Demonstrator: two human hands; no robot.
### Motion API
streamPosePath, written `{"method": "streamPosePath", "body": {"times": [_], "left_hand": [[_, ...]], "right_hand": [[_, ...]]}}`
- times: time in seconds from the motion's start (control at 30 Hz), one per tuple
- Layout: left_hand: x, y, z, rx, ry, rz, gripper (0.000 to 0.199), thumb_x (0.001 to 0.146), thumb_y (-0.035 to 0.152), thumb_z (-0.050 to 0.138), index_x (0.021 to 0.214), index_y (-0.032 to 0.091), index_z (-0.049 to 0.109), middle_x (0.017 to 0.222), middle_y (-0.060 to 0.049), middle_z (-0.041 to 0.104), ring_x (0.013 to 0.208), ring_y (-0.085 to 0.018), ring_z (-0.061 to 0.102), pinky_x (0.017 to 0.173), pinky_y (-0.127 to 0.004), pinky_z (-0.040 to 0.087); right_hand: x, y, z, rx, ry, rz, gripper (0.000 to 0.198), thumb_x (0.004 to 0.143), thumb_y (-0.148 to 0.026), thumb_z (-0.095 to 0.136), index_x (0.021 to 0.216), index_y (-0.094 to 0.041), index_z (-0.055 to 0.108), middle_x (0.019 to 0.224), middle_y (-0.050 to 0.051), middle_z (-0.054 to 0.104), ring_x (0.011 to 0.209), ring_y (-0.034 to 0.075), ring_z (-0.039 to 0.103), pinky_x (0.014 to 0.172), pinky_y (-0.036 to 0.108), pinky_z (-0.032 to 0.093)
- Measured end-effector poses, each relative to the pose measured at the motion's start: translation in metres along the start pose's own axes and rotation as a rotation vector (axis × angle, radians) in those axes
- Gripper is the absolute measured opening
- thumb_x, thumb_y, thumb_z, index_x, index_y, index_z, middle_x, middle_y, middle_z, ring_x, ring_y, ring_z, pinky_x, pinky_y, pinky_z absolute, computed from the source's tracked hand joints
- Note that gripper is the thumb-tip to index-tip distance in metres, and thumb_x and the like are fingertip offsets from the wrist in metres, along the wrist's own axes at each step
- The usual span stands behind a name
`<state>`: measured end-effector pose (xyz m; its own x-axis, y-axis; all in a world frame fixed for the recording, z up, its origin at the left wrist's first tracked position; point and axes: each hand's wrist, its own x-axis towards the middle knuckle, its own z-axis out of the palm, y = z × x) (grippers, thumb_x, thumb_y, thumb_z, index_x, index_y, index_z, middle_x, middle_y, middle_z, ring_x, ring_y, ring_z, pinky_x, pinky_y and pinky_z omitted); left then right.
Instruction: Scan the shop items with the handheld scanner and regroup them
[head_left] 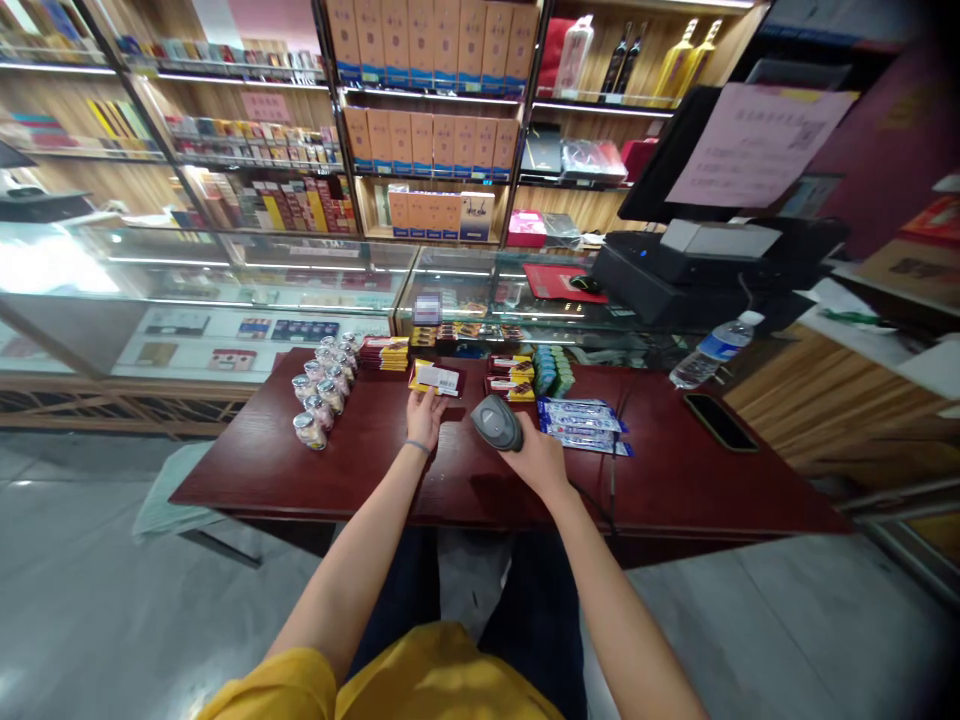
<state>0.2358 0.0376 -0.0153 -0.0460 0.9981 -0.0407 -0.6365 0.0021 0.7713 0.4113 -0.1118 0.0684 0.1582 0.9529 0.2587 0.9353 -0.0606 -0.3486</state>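
My left hand [424, 420] has its fingers closed on the near edge of a red and yellow snack packet [437, 378], whose white barcode label faces up. My right hand [538, 457] grips a grey barcode scanner [497, 423] by its handle, above the table, with the head turned toward the packet side. Left of the packet lies a stack of similar red and yellow packets [384, 353]. Another group of such packets [510, 378] lies behind the scanner. Beside that group are blue and green packs [553, 370] and flat blue and white packets [581, 425].
Several small lidded jars [319, 405] stand in rows at the left of the dark red table [255, 450]. A water bottle [716, 350] and a phone [720, 422] are on the right. Behind runs a glass display counter [300, 265] with a monitor [675, 150]. A stool [176, 485] stands left.
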Motion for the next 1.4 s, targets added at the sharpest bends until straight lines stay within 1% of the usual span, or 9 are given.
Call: {"method": "streamPosePath", "body": {"times": [0.13,0.27,0.43,0.63,0.8,0.93,1.13,1.27,1.4], "left_hand": [[0.006,0.001,0.017,0.109,0.035,0.014,0.032,0.075,0.038,0.071,0.095,0.018,0.056,0.092,-0.004,0.067,0.08,-0.014,0.067,0.077,-0.033,0.056],[0.024,0.001,0.04,0.429,-0.006,0.154,0.03,0.078,0.039,0.067,0.099,0.018,0.064,0.092,-0.005,0.07,0.081,-0.017,0.067,0.075,-0.031,0.055],[0.045,0.0,0.07,0.973,-0.193,0.437,0.023,0.085,0.033,0.06,0.103,0.023,0.071,0.098,-0.005,0.073,0.09,-0.022,0.068,0.085,-0.033,0.051],[0.055,-0.014,0.105,1.491,-0.432,0.645,0.03,0.094,0.033,0.048,0.117,0.026,0.066,0.115,-0.008,0.069,0.099,-0.025,0.066,0.084,-0.033,0.048],[0.061,-0.029,0.135,1.809,-0.695,0.779,0.024,0.093,0.025,0.047,0.106,0.02,0.067,0.096,-0.011,0.07,0.091,-0.024,0.066,0.081,-0.033,0.047],[0.062,-0.044,0.149,1.895,-0.762,0.83,0.021,0.091,0.019,0.048,0.096,0.016,0.068,0.092,-0.013,0.067,0.094,-0.023,0.063,0.089,-0.035,0.044],[0.061,-0.062,0.151,1.913,-0.768,0.702,0.03,0.095,0.021,0.043,0.116,0.024,0.063,0.105,-0.011,0.064,0.092,-0.02,0.062,0.078,-0.03,0.046],[0.063,-0.068,0.148,1.862,-0.769,0.686,0.032,0.092,0.015,0.046,0.118,0.025,0.062,0.11,-0.01,0.064,0.099,-0.02,0.06,0.084,-0.029,0.045],[0.068,-0.071,0.144,1.715,-0.785,0.678,0.033,0.09,0.015,0.05,0.118,0.025,0.064,0.113,-0.01,0.064,0.105,-0.02,0.059,0.093,-0.03,0.044]], "right_hand": [[0.0,0.016,-0.009,-0.022,0.038,0.043,0.042,0.08,-0.052,0.058,0.112,-0.026,0.055,0.075,0.001,0.071,0.068,0.021,0.065,0.058,0.025,0.03],[-0.001,0.039,-0.018,-0.039,0.091,0.098,0.04,0.08,-0.05,0.058,0.11,-0.024,0.055,0.078,0.002,0.071,0.069,0.022,0.065,0.059,0.026,0.031],[-0.005,0.063,-0.03,-0.031,0.135,0.171,0.041,0.081,-0.051,0.056,0.112,-0.026,0.054,0.076,0.001,0.07,0.069,0.022,0.065,0.058,0.027,0.032],[-0.009,0.084,-0.043,-0.009,0.161,0.213,0.042,0.079,-0.051,0.059,0.113,-0.026,0.055,0.076,0.001,0.07,0.069,0.022,0.065,0.057,0.027,0.032],[-0.01,0.096,-0.046,-0.027,0.185,0.224,0.04,0.079,-0.047,0.06,0.112,-0.026,0.056,0.074,0.0,0.069,0.065,0.02,0.064,0.055,0.026,0.03],[-0.011,0.1,-0.045,-0.028,0.201,0.213,0.037,0.079,-0.048,0.061,0.108,-0.025,0.057,0.073,0.0,0.069,0.063,0.019,0.063,0.055,0.025,0.03],[-0.011,0.104,-0.044,-0.013,0.207,0.2,0.036,0.079,-0.048,0.06,0.107,-0.025,0.057,0.072,0.0,0.07,0.063,0.02,0.064,0.055,0.025,0.03],[-0.011,0.103,-0.044,-0.008,0.194,0.198,0.036,0.08,-0.048,0.06,0.108,-0.026,0.056,0.073,0.0,0.07,0.064,0.02,0.065,0.055,0.026,0.031],[-0.011,0.1,-0.044,0.002,0.178,0.217,0.035,0.08,-0.048,0.06,0.106,-0.026,0.056,0.074,0.0,0.071,0.065,0.021,0.065,0.056,0.026,0.031]]}}
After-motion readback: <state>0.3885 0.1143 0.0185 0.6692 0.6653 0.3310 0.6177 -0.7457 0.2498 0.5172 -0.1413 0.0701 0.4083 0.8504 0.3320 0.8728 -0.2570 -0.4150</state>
